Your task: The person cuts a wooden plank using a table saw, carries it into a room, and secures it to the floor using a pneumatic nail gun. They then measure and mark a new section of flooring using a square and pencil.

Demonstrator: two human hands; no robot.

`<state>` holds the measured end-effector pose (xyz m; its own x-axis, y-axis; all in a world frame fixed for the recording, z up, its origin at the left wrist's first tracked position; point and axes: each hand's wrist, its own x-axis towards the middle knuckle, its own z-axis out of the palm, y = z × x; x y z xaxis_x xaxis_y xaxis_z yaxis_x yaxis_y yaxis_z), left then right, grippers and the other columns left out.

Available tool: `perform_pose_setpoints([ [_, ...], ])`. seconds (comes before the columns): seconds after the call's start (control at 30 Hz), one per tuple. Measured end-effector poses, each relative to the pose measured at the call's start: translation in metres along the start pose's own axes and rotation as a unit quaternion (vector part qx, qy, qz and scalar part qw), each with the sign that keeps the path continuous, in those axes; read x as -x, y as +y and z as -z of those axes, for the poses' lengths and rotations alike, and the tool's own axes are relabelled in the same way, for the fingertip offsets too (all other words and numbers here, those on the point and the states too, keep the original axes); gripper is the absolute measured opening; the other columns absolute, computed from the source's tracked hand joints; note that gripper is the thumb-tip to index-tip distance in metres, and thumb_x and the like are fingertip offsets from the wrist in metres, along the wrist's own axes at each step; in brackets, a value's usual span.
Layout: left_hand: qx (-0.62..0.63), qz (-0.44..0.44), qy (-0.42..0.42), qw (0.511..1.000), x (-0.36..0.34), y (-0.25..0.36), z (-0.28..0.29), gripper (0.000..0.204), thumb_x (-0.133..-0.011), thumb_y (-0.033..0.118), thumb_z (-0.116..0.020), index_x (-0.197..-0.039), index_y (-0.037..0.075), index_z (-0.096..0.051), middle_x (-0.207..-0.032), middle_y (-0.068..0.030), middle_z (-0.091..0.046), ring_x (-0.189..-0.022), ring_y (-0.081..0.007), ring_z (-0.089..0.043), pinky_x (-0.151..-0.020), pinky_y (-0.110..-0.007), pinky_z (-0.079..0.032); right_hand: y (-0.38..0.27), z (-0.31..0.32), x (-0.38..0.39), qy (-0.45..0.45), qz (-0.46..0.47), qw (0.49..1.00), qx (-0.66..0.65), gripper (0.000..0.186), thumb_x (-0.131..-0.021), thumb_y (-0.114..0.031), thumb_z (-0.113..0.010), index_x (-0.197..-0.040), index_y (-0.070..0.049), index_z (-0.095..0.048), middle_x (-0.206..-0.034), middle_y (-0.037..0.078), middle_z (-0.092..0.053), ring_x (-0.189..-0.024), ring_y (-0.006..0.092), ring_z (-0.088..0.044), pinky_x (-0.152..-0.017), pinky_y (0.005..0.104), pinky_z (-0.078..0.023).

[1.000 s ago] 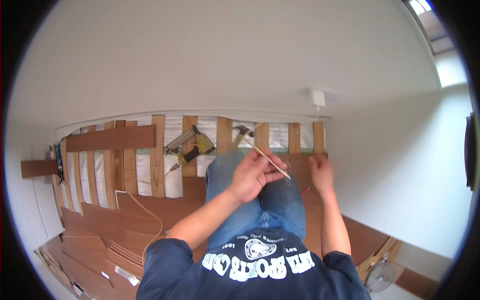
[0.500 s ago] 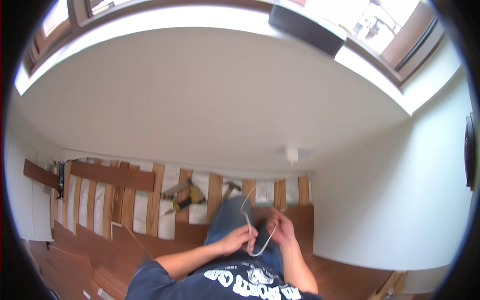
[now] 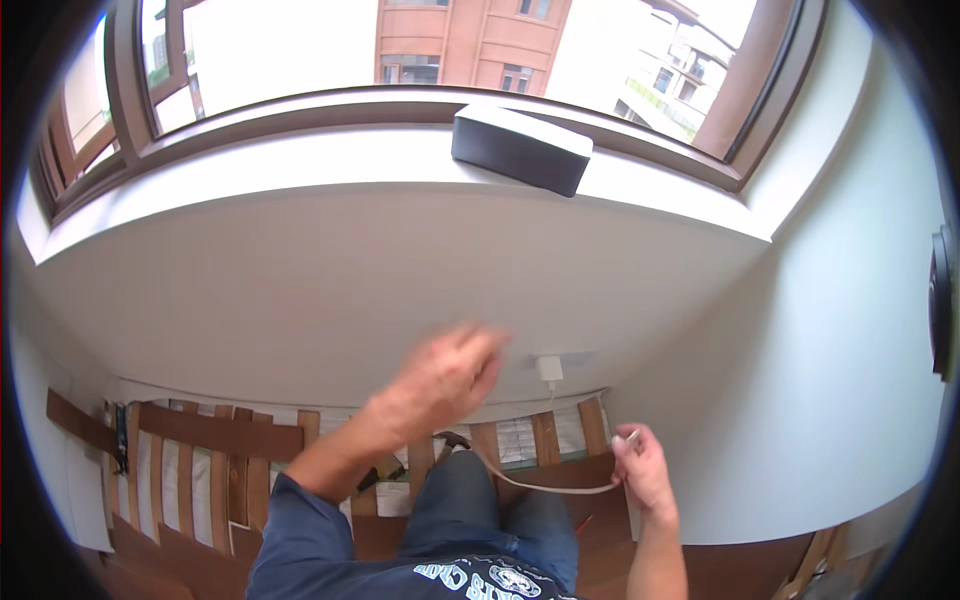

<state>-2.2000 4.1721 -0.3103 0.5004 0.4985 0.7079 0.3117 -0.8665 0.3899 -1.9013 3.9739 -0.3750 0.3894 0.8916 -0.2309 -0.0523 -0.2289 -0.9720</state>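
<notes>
My right hand (image 3: 642, 470), low on the right, is closed on a white charging cable (image 3: 560, 489), with its pale plug end (image 3: 632, 436) showing at the fingertips. From there the cable sags left across my knees toward my left forearm, where I lose sight of it. Raised in front of the wall, my left hand (image 3: 452, 370) is blurred by motion. Whether its fingers hold anything I cannot make out. A white charger (image 3: 549, 368) sits in the wall socket between and beyond my hands, with a thin white cord hanging from it.
Wooden battens (image 3: 195, 470) with pale sheeting between them run along the wall's foot. Brown planks (image 3: 220, 430) lie over some. A hammer (image 3: 453, 438) is by my knee; a yellow-black tool (image 3: 383, 473) is partly behind my left arm. A dark box (image 3: 520, 150) stands on the windowsill.
My left hand has risen from my lap toward the wall. My right hand has moved right with the cable, which now stretches wider. The view has tilted up, showing more window.
</notes>
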Motion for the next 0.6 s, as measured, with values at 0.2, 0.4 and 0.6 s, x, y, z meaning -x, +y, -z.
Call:
perform_pose_setpoints([
  [0.2, -0.185, -0.236, 0.207, 0.931, -0.162, -0.001, 0.08, 0.02, -0.095, 0.016, -0.068, -0.113, 0.006, -0.071, -0.107, -0.0111, -0.072, -0.108, -0.0303, -0.065, -0.096, -0.043, -0.049, -0.128, -0.067, -0.021, -0.067, 0.144, 0.979, 0.13, 0.03, -0.103, -0.025, -0.064, -0.115, 0.002, -0.063, -0.072, -0.003, -0.056, -0.06, 0.0065, -0.052, -0.055, 0.0235, -0.044],
  [0.4, -0.276, -0.016, -0.011, 0.961, -0.212, -0.012, 0.062, 0.06, -0.107, 0.054, -0.038, -0.124, 0.006, -0.071, -0.122, -0.0172, -0.072, -0.111, -0.0335, -0.067, -0.097, -0.045, -0.049, -0.202, -0.102, -0.048, -0.091, 0.24, 0.959, 0.122, 0.037, -0.105, -0.027, -0.061, -0.127, 0.002, -0.059, -0.086, 0.004, -0.06, -0.065, 0.0065, -0.051, -0.058, 0.0265, -0.045],
  [0.6, -0.082, -0.006, 0.019, 0.996, -0.209, -0.029, 0.069, 0.05, -0.099, 0.035, -0.036, -0.101, 0.006, -0.077, -0.088, -0.016, -0.075, -0.08, -0.0283, -0.07, -0.077, -0.042, -0.054, -0.22, -0.113, -0.084, -0.096, 0.305, 0.935, 0.152, 0.036, -0.105, -0.03, -0.063, -0.113, 0.004, -0.071, -0.088, 0.007, -0.069, -0.067, 0.0104, -0.059, -0.062, 0.0277, -0.051],
])
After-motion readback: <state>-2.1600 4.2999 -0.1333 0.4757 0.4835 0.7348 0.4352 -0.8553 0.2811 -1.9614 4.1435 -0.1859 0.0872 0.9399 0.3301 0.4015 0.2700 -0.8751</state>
